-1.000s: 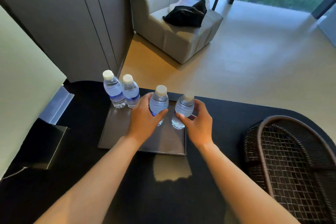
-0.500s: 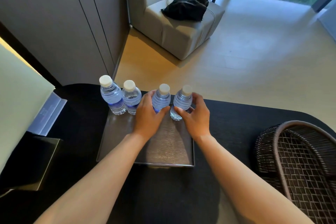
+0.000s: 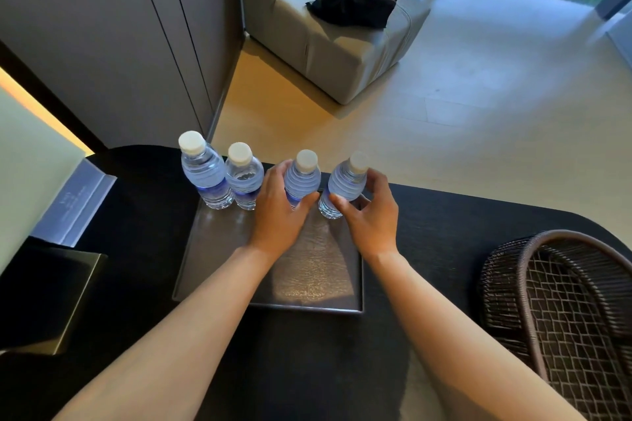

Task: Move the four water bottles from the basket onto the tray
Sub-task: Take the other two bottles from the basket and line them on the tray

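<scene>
Several clear water bottles with white caps stand in a row along the far edge of the dark tray (image 3: 219, 267). The two on the left, a taller one (image 3: 205, 174) and its neighbour (image 3: 243, 178), stand free. My left hand (image 3: 277, 215) wraps around the third bottle (image 3: 304, 178). My right hand (image 3: 372, 222) holds the fourth bottle (image 3: 345, 181) between thumb and fingers, its base on the tray. The woven brown basket (image 3: 581, 235) sits on the black table at the right, and nothing shows in its visible inside.
A pale lamp shade (image 3: 27, 174) and a dark square block (image 3: 51, 297) stand at the table's left. The table's far edge runs just behind the bottles. Beyond it are the floor, a grey wardrobe and a beige armchair (image 3: 342, 44).
Both hands have slid their bottles away from me to the tray's far edge, in line with the other two. The grips have not changed.
</scene>
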